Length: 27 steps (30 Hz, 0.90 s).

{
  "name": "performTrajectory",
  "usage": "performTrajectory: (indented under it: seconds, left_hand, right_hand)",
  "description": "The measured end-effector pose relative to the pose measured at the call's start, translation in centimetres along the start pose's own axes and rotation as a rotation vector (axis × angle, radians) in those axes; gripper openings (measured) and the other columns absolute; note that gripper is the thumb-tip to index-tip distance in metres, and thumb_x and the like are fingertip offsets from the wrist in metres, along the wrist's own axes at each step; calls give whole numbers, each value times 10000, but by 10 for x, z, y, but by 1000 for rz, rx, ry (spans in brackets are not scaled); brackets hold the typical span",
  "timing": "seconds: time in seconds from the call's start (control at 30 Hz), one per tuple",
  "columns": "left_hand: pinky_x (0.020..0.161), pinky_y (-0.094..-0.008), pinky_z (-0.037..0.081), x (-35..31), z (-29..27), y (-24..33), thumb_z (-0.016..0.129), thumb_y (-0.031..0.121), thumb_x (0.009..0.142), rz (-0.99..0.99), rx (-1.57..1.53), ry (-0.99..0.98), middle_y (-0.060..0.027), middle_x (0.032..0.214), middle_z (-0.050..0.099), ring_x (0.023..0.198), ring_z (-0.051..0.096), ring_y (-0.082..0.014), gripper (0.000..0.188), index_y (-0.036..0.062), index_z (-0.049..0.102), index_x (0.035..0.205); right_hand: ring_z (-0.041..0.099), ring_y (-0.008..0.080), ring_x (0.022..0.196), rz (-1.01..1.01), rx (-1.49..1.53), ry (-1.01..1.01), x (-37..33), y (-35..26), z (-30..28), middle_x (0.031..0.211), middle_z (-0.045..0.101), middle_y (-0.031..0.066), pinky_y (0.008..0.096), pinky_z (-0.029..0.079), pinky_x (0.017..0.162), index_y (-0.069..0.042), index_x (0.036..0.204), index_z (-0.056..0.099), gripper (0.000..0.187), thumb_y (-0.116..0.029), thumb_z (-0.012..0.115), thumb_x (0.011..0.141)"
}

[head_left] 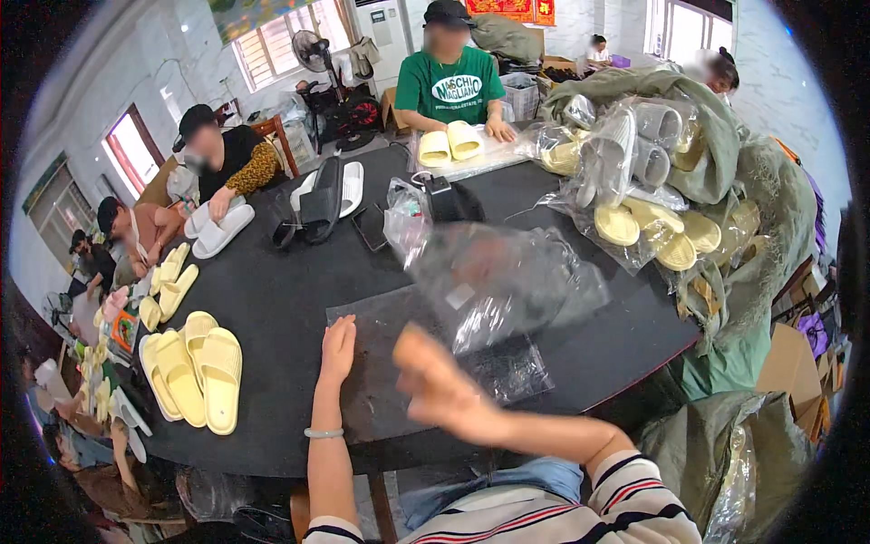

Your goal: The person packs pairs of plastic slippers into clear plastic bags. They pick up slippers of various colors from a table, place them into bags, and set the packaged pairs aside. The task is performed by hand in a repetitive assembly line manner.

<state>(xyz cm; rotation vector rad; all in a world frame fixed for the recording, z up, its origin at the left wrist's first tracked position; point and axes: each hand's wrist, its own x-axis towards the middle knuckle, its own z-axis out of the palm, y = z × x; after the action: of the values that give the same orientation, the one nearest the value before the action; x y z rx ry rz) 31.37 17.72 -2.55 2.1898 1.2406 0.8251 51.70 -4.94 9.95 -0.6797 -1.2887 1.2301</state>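
My left hand [337, 349] lies on the black table [281, 426] with its fingers stretched out, at the edge of a flat clear plastic bag [385, 363]. A bracelet is on that wrist. My right hand [444, 390] is raised above the same bag and smeared by motion, so its fingers cannot be made out. Just beyond it, a crumpled clear bag [517, 290] looks partly blurred; whether the hand touches it I cannot tell. Pale yellow slippers [222, 381] sit grouped to the left of my left hand.
Bagged grey and yellow slippers [625, 172] spill from a green woven sack [770, 227] at the right. Dark and white slippers [322, 195] lie farther back. Across the table, a person in green [453, 91] has yellow slippers [450, 143]; a person at left touches white slippers [222, 231].
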Motion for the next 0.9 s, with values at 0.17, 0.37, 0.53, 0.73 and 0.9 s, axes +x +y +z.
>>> performTrajectory:
  seconds: [0.17, 0.37, 0.53, 0.73, 0.9]
  left_hand:
    - [1141, -458, 195, 1, -5, -2, 367, 316, 1022, 6, -98, -12, -151, 1332, 544, 1321, 416, -314, 410, 57, 595, 1242]
    - [1130, -469, 221, -5, -9, -1, 404, 327, 1006, 37, 36, 8, -140, 1329, 550, 1318, 419, -315, 407, 49, 602, 1229]
    - [1125, -469, 236, -4, -14, -7, 433, 309, 989, -13, 28, 111, -134, 1325, 555, 1323, 412, -308, 392, 45, 609, 1221]
    - [1150, -457, 200, -14, -21, -17, 438, 264, 975, -72, 348, 16, -85, 1454, 429, 1387, 324, -256, 407, 83, 528, 1328]
    - [1159, -454, 182, -15, -28, -15, 443, 246, 969, -132, 313, -40, -63, 1488, 382, 1405, 289, -241, 418, 103, 498, 1358]
  right_hand:
    - [110, 354, 1441, -73, -312, -425, -45, 18, 26, 1554, 44, 208, 465, 222, 1135, -58, 1492, 222, 717, -175, 619, 906]
    - [377, 313, 1328, -170, -1537, -184, -25, -37, -48, 1448, 388, 124, 482, 286, 1093, -158, 1321, 510, 647, -233, 746, 723]
    - [431, 235, 1290, -225, -1725, -162, -22, 2, -85, 1401, 455, 58, 450, 318, 1069, -180, 1202, 615, 515, -211, 736, 703]
    - [474, 215, 1252, -359, -1570, -192, 22, 12, -76, 1336, 526, 31, 425, 329, 1062, -170, 1118, 675, 297, -213, 665, 824]
    - [479, 242, 1253, -428, -1417, -167, 62, 8, -15, 1335, 537, 58, 451, 343, 1052, -146, 1181, 639, 346, -226, 642, 844]
